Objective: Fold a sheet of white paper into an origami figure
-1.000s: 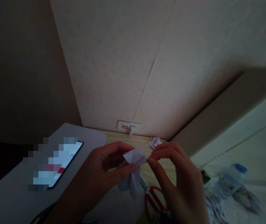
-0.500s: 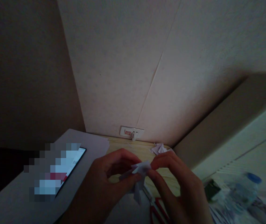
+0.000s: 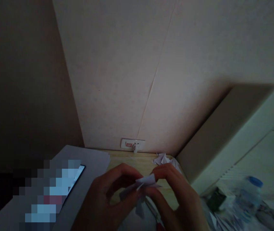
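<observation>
A small folded piece of white paper [image 3: 145, 181] with several pointed flaps is held in the air between both hands. My left hand [image 3: 114, 192] pinches it from the left, thumb in front and fingers behind. From the right, my right hand [image 3: 175, 189] grips its edge between thumb and fingertips. One flap hangs down below the thumbs. Beneath the hands lies a pair of scissors [image 3: 152, 210], mostly hidden by my right hand, with a bit of red handle showing.
White paper sheets [image 3: 92, 157] with a lit phone [image 3: 75, 183] on top lie at left. Folded paper pieces [image 3: 163, 159] rest at the table's back right corner. A socket [image 3: 132, 145] is on the wall. A blue-capped plastic bottle [image 3: 250, 195] stands at lower right.
The view has tilted slightly, so the surroundings sit lower. My right fingers have shifted on the folded paper, and its flaps now lie at a different angle.
</observation>
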`<state>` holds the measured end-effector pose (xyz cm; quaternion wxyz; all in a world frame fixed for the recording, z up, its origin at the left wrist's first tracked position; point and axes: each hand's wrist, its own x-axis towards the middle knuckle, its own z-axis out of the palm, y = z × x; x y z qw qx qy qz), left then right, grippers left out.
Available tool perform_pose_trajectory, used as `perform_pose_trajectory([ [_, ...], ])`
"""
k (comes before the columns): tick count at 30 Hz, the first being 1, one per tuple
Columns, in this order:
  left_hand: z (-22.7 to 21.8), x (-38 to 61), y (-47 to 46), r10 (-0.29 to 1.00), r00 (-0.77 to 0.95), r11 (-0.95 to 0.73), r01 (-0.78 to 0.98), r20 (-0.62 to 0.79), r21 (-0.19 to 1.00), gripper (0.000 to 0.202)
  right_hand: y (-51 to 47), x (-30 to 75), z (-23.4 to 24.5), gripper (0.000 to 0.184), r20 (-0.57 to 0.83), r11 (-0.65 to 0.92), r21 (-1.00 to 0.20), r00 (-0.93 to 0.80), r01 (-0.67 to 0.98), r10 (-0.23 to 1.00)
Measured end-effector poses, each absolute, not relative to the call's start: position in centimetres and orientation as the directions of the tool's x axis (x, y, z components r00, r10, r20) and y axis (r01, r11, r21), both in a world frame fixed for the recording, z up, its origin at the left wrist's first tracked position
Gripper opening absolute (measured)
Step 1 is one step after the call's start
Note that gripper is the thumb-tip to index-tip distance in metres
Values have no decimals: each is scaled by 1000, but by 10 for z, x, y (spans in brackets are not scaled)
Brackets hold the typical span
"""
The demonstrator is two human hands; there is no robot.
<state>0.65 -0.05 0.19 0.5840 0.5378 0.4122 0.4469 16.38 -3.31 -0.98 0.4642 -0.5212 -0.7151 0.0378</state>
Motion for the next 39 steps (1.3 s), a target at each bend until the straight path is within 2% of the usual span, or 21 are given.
perform_pose_trajectory([
  [5,5,9,-4,961,276,38,-119,-4,992,11,-40,166,-5,11,514,344,-616,31,708,857],
  [10,2,7,-3,949,314,77,-108,-39,991,13,-44,166,2,11,398,300,-677,-9,673,917],
  [17,9,4,1,953,284,121,-48,-103,991,14,-42,164,5,14,461,355,-653,-21,669,887],
  [24,14,6,4,953,277,134,-33,-120,990,19,-39,164,5,27,487,369,-650,-8,664,873],
  [28,11,4,6,955,272,126,-3,-120,992,17,-32,163,0,23,464,369,-701,-2,611,886],
  [32,10,2,9,961,252,119,-9,-113,993,19,-29,164,-3,14,449,381,-693,-47,612,892],
  [39,7,2,9,951,267,186,-89,-156,979,21,-34,162,-1,20,439,338,-699,6,631,898],
])
